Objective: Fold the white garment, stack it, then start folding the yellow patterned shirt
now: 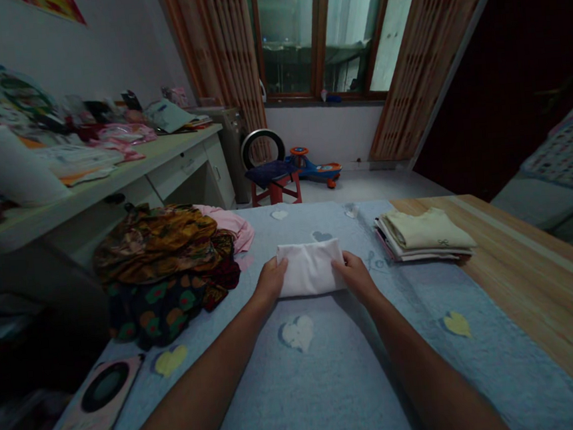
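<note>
A folded white garment (309,266) lies on the blue blanket with hearts (330,372) in front of me. My left hand (271,280) grips its left edge, fingers curled over the cloth. On the right edge rests my right hand (354,272), also holding the fabric. Both forearms reach forward from the bottom of the view.
A heap of patterned dark and orange clothes (163,266) sits to the left, with pink cloth behind it. A stack of folded pale garments (423,233) lies to the right by the wooden bed edge (533,287). A cluttered desk (112,170) and a red stool (273,176) stand beyond.
</note>
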The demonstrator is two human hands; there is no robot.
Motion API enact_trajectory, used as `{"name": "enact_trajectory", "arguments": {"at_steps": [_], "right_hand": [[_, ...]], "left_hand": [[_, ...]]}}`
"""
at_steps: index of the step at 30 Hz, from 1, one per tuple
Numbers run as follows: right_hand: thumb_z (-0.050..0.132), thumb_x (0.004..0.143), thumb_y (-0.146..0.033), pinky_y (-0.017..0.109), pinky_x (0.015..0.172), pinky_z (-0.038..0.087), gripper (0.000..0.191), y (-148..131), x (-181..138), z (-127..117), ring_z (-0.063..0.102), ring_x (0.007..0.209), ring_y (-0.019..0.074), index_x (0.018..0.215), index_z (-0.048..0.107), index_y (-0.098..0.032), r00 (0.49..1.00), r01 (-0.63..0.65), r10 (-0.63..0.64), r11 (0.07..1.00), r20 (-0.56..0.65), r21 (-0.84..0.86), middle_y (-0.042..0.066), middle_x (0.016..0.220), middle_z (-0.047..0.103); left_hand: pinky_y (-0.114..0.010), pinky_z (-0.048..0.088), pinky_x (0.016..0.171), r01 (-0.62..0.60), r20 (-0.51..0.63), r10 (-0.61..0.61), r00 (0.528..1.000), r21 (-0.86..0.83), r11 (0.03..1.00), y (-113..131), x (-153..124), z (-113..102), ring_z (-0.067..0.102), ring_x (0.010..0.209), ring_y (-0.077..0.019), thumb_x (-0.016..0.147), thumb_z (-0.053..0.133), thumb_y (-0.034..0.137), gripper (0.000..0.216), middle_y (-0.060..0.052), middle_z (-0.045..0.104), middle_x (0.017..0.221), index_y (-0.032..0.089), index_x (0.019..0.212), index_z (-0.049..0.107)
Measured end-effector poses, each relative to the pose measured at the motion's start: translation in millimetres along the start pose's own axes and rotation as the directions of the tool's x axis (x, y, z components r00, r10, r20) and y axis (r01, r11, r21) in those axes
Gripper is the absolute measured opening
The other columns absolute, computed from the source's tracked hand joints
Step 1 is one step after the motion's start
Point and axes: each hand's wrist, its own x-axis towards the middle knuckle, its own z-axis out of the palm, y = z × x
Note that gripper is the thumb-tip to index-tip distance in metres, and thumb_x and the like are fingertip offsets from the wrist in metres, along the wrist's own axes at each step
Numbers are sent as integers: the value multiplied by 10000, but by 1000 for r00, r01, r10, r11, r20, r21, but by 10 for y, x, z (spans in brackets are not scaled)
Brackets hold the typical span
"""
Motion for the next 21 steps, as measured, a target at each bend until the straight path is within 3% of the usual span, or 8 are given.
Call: {"name": "enact_trajectory", "arguments": {"at_steps": [3, 7, 11, 15, 21], "right_hand": [[505, 780, -313, 235, 570, 340, 196, 50, 73, 65, 520, 659, 156, 780, 638, -169, 997, -20, 5, 982, -80, -188, 22, 730, 635], [506, 782, -235, 239, 603, 327, 108, 139, 80, 160, 505, 669, 150, 739, 595, -190, 988, 2, -59, 927, -140, -374, 25, 728, 621], [502, 808, -191, 252, 630, 330, 94, 164, 20, 220, 531, 704, 165, 809, 596, -193, 981, 15, -104, 878, -161, -478, 59, 795, 644], [493, 849, -208, 259, 631, 338, 131, 173, -9, 231, 567, 709, 181, 887, 618, -196, 981, -11, -82, 880, -175, -474, 71, 796, 663], [465, 877, -294, 265, 667, 388, 309, 222, 22, 222, 611, 736, 201, 1136, 585, -174, 958, 10, -112, 934, -265, -358, 45, 809, 664]], "left_hand": [[-293, 475, 724, -7, -51, 27, 998, 357, 934, 10, 91, 1, 668, 854, -219, 925, 414, 302, 304, -111, 726, 959, 129, 998, 654], [-313, 452, 799, 35, -96, 17, 995, 512, 858, 26, 107, 18, 663, 969, -251, 909, 476, 254, 208, -137, 720, 1017, 159, 1007, 634], [-322, 454, 763, 72, -114, 15, 993, 719, 691, 39, 56, 56, 685, 948, -267, 940, 448, 300, 248, -154, 726, 1023, 170, 1075, 611], [-318, 463, 731, 89, -120, 13, 993, 798, 596, 65, 29, 70, 699, 916, -265, 956, 420, 333, 280, -153, 732, 1006, 176, 1095, 605], [-319, 472, 749, 97, -151, 51, 987, 821, 563, 129, 42, 69, 701, 911, -257, 992, 359, 368, 322, -140, 733, 981, 193, 1157, 573]]}}
